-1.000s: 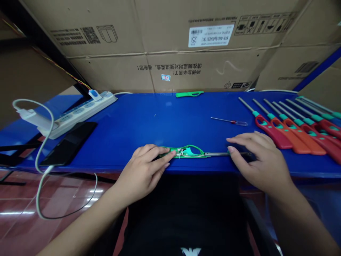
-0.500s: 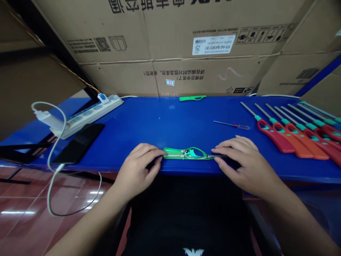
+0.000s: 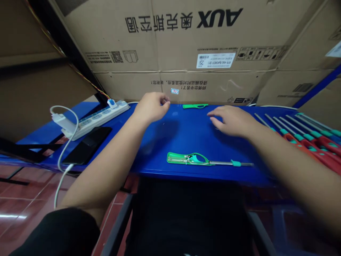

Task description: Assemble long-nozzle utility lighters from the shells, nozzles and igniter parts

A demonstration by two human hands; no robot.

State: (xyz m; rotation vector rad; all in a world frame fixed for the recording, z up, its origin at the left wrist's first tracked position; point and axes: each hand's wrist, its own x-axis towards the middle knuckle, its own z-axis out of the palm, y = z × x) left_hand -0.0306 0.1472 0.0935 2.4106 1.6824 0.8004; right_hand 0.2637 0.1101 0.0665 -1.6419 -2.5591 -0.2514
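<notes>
My left hand (image 3: 153,106) hovers over the back of the table, fingers loosely curled and apart from the thumb, with nothing seen in it. To its right, my right hand (image 3: 229,120) reaches forward, thumb and fingers apart, also holding nothing visible. Between and just behind them, a green lighter casing half (image 3: 195,106) lies at the table's back edge, touched by neither. Near the front edge rests an opened gas lighter (image 3: 188,159), its inner parts showing in the green shell. Its metal tube (image 3: 222,163) points right and carries a teal collar. My right hand and forearm mostly hide the screwdriver.
Several red and orange lighters (image 3: 314,142) lie in a row on the right, partly behind my forearm. On the left are a white power strip (image 3: 98,117) and a black phone (image 3: 89,144) on a cable. A large cardboard box (image 3: 181,46) stands behind the blue table (image 3: 149,161).
Both hands have let go of the opened lighter and moved forward toward the back of the table. The lighter stays near the front edge. The view has tilted up slightly.
</notes>
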